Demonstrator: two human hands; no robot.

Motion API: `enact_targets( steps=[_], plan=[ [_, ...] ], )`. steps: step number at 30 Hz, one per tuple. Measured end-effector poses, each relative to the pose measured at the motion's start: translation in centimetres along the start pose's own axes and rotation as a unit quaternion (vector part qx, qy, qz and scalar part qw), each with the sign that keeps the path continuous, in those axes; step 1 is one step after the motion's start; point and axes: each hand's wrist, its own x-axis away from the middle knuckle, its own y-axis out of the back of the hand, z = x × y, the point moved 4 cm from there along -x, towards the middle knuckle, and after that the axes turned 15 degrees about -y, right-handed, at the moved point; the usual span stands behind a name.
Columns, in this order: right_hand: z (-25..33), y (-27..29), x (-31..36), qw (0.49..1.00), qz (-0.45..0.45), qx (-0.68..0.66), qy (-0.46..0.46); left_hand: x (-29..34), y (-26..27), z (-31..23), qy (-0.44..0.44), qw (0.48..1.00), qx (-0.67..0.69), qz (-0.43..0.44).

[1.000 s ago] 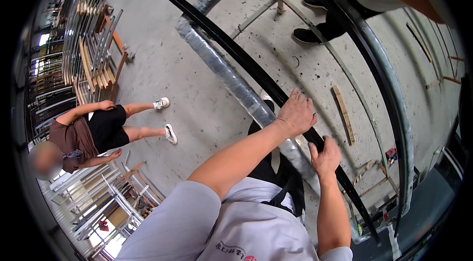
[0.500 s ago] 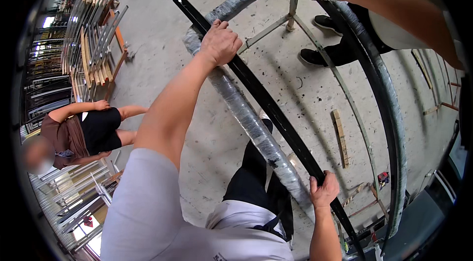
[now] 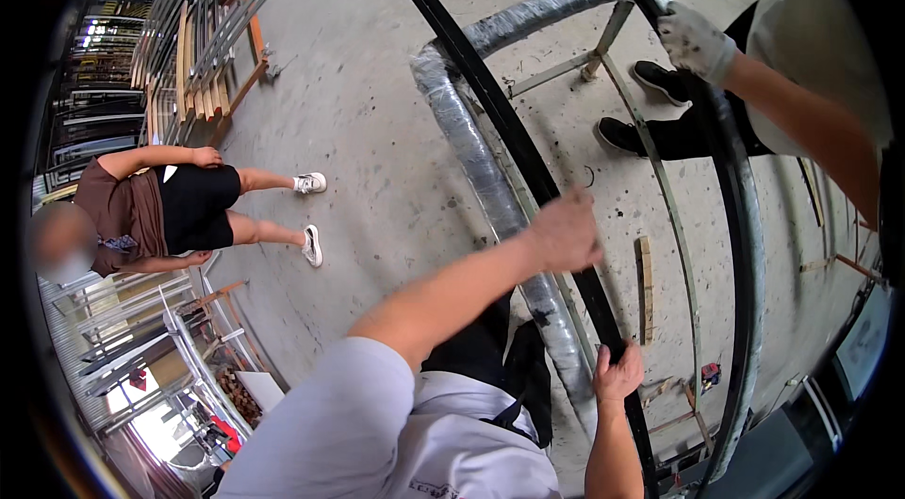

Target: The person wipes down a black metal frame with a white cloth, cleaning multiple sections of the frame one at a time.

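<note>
A long black metal strip (image 3: 476, 75) with a narrow raised edge runs slantwise in front of me, beside and partly over a padded frame bar (image 3: 471, 155) wrapped in clear film. My right hand (image 3: 619, 375) grips the strip near its lower end, thumb up on top. Farther up, my left hand (image 3: 566, 233) is over the strip's middle, its fingers curled but smeared by motion, so contact is uncertain. Across the frame, a co-worker's gloved hand (image 3: 696, 42) is at a second black strip (image 3: 731, 207) on the opposite wrapped bar; their other hand, darkly gloved, is near its top end.
Below the bars is a thin metal stand (image 3: 660, 179) on the concrete floor, with a wooden stick (image 3: 646, 287) lying there. Another person (image 3: 189, 197) stands at the left. Racks of long profiles (image 3: 189, 56) line the left side. A dark panel (image 3: 768, 461) is at the lower right.
My left hand has slid or moved down along the strip toward my right hand. The co-worker's gloved hand has shifted lower along the far strip. My view has turned slightly.
</note>
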Motion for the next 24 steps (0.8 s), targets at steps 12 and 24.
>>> enact_targets(
  steps=[12,24],
  plan=[
    [0.0,0.1,-0.1,1.000,0.017,0.018,0.011,6.0,10.6,22.5,0.118,0.962,-0.246,-0.009],
    [0.0,-0.4,0.0,1.000,-0.004,0.014,0.018,-1.0,-3.1,-3.5,-0.057,0.998,0.023,-0.032]
  ],
)
